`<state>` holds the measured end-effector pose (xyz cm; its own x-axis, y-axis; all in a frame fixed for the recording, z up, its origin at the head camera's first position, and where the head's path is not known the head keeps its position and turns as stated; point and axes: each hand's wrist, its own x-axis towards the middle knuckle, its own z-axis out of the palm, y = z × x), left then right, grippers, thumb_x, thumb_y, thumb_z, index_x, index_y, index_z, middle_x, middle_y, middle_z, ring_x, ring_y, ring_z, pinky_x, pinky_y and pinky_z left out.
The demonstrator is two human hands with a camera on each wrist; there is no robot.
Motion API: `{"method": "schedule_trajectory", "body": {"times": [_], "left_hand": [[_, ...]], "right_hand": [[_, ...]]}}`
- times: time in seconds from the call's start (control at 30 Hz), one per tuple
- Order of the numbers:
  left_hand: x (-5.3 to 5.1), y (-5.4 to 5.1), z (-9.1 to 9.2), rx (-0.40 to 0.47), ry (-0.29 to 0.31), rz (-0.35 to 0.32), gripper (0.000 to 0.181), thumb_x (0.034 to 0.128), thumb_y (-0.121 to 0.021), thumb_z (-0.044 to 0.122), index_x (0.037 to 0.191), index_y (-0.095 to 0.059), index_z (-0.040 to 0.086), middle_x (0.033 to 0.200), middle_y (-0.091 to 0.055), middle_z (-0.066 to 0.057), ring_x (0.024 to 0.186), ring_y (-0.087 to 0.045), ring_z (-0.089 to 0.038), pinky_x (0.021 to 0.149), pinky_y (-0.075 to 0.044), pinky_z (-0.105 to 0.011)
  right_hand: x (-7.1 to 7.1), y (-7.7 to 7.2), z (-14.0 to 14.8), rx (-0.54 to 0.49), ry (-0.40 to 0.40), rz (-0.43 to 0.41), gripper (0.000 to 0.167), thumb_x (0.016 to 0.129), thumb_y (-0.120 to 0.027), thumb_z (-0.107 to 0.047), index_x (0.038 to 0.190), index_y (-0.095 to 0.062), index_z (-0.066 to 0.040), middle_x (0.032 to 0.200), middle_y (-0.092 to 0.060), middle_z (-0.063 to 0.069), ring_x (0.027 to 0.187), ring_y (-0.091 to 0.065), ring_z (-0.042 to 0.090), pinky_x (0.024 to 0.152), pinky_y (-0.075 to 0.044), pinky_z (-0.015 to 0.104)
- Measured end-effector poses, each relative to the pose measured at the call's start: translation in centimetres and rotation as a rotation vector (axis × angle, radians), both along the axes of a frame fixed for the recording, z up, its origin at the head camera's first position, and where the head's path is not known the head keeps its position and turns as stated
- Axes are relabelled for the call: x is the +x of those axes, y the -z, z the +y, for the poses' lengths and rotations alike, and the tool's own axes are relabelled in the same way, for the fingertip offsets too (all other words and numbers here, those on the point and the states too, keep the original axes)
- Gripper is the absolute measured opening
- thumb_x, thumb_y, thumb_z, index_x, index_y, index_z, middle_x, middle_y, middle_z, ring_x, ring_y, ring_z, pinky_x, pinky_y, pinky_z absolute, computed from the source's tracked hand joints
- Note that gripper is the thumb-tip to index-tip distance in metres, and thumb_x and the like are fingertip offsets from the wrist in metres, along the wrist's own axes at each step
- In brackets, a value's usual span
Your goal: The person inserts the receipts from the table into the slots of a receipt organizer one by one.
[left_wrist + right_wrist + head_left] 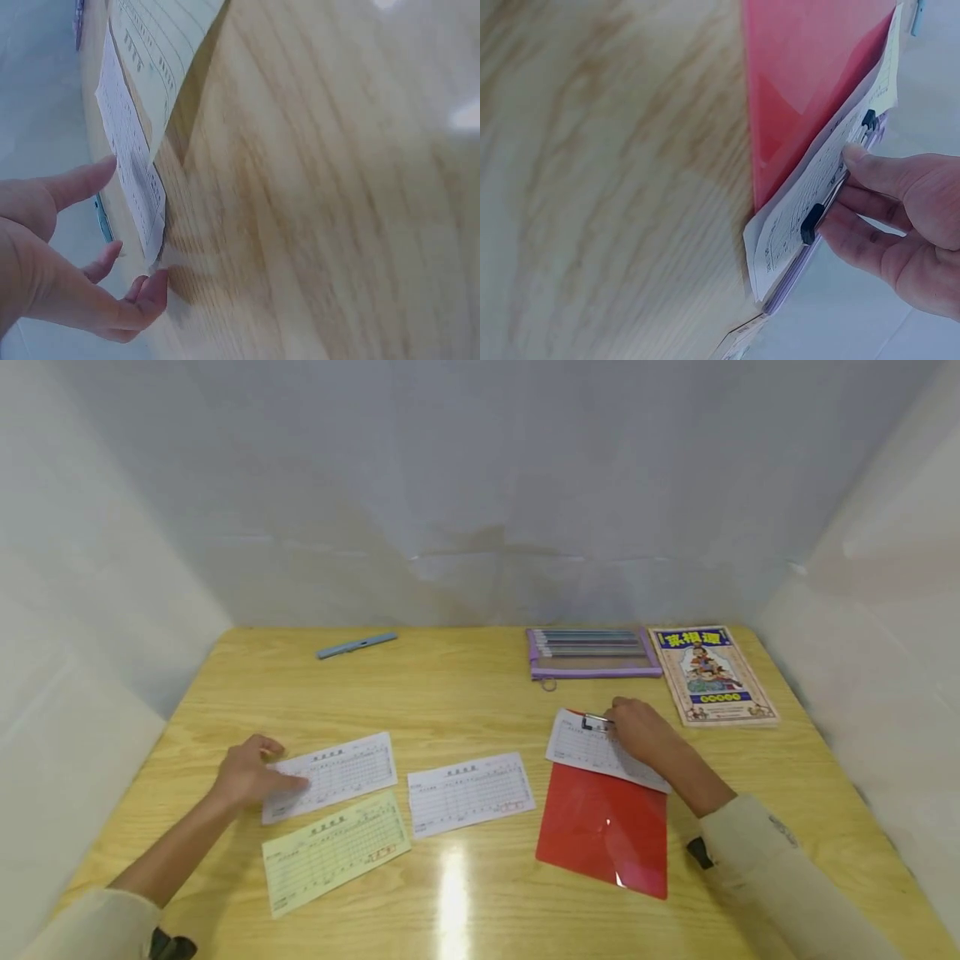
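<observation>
At the left of the head view, my left hand [251, 772] is at the left end of a white printed slip [337, 772], its thumb over the paper. In the left wrist view the thumb and fingers [142, 304] are spread apart around that end. Just below lies a yellow slip [333, 852], and another white slip [471, 795] is to its right. My right hand [641, 731] pinches the metal clip [829, 196] of a red clipboard [603, 827]. White slips [592, 752] lie under the clip across the board's top; the right wrist view shows more than one layer.
Behind the clipboard lies a purple-edged pencil pouch [596, 674] with several pencils. To its right is an illustrated booklet [712, 677]. A blue pen-like object [356, 646] lies at the back left. Pale sheeting [480, 485] encloses the wooden table [465, 702] at the back and sides.
</observation>
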<state>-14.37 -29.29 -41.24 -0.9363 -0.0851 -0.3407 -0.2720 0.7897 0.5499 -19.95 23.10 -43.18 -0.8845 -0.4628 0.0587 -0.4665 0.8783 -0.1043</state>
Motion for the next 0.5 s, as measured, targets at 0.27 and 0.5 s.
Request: {"method": "schedule_trajectory", "body": {"times": [0.27, 0.5], "left_hand": [[1.2, 0.1, 0.5, 0.027, -0.018, 0.008, 0.063, 0.0708, -0.079, 0.007, 0.12, -0.042, -0.009, 0.127, -0.041, -0.04, 0.109, -0.047, -0.05, 0.082, -0.046, -0.049], [1.6, 0.7, 0.8, -0.001, -0.023, 0.055, 0.053, 0.0729, -0.076, 0.005, 0.115, -0.047, -0.008, 0.12, -0.048, -0.035, 0.103, -0.05, -0.044, 0.08, -0.045, -0.046]], "right_hand": [[0.0, 0.0, 0.1, 0.0, 0.006, -0.007, 0.005, 0.081, -0.069, -0.002, 0.083, -0.069, 0.003, 0.075, -0.056, 0.01, 0.07, -0.06, 0.025, 0.063, -0.051, 0.036], [0.0, 0.0, 0.1, -0.007, 0.018, -0.021, 0.007, 0.082, -0.069, -0.002, 0.087, -0.069, 0.004, 0.077, -0.057, 0.011, 0.072, -0.061, 0.025, 0.065, -0.053, 0.037]]}}
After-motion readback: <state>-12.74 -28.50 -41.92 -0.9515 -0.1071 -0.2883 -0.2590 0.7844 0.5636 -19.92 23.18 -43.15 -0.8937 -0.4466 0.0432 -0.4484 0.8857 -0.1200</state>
